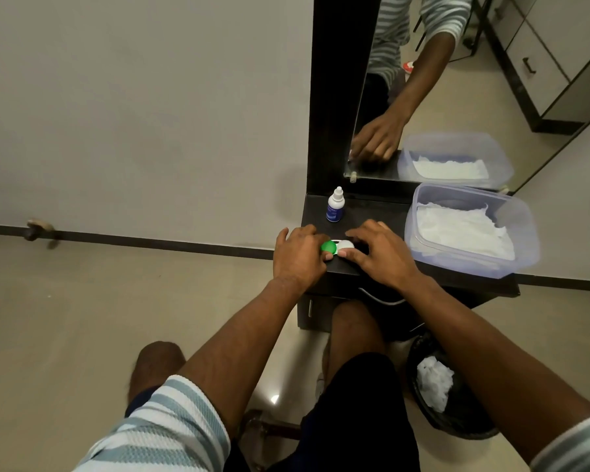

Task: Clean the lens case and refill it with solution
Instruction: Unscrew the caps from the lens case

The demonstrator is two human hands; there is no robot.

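A lens case with a green cap and a white cap lies near the front left corner of a dark table. My left hand curls its fingers round the green cap side. Around the white cap side, my right hand has its thumb and fingers curled. A small white solution bottle with a blue label stands upright behind the case, with its cap on.
A clear plastic box with white tissues sits at the table's right. A mirror in a black frame stands at the back. A black bin holding crumpled tissue stands on the floor, lower right.
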